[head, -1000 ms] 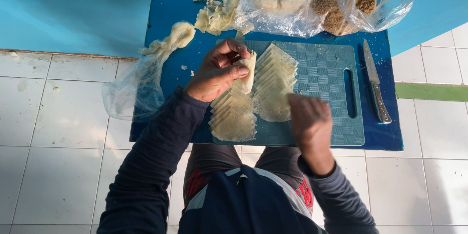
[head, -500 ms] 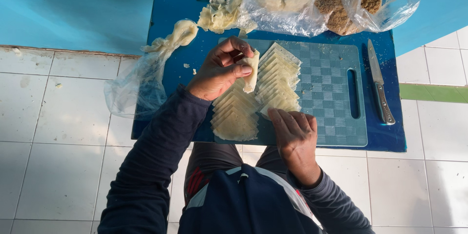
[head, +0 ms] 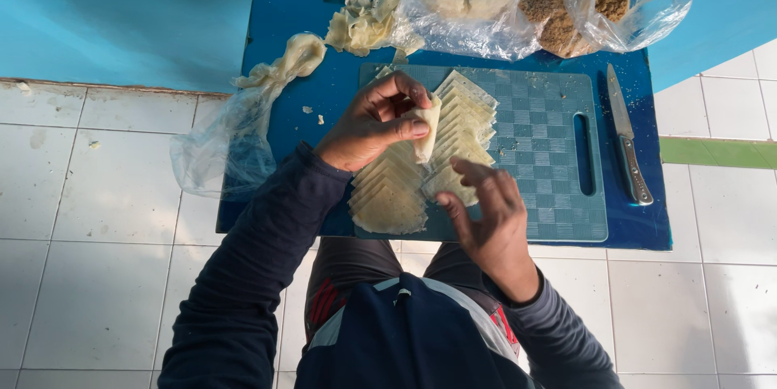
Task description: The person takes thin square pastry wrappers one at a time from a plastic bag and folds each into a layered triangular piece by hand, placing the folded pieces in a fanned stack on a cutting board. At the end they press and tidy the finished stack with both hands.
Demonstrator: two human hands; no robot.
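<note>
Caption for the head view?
Left hand pinches a wrapper; right hand hovers over wrappers on a board.

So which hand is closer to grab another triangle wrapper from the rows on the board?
Probably the right hand: it hovers open just over the rows of triangle wrappers on the cutting board. The left hand is busy, pinching a folded wrapper.

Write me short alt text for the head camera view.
Seen from above, a person's left hand pinches a pale dough sheet over rows of cut sheets on a blue-green cutting board; the right hand hovers open beside it. A knife lies to the right.
</note>
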